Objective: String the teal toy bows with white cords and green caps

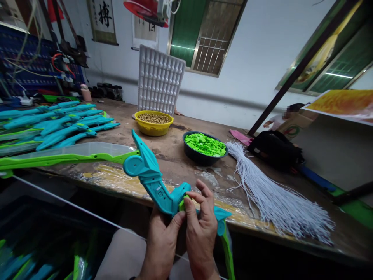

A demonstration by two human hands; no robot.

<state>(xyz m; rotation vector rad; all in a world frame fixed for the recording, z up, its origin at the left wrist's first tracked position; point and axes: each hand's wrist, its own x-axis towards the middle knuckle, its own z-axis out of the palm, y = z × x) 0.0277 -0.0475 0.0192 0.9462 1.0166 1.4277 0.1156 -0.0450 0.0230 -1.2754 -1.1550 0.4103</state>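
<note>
Bow [151, 186] and hands [201, 227] at table edge [112, 178]

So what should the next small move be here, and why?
Probably press the small green piece gently against the turquoise handle: the right hand has its fingertips on that piece, and the left hand supports the handle. Whether the piece is fully seated can't be seen.

Toward eleven o'clock I read a black 搏 on a white, tan-edged paper scroll [103, 19]. Nearer twelve, a partly covered white paper scroll [145, 33] defeats me.
</note>
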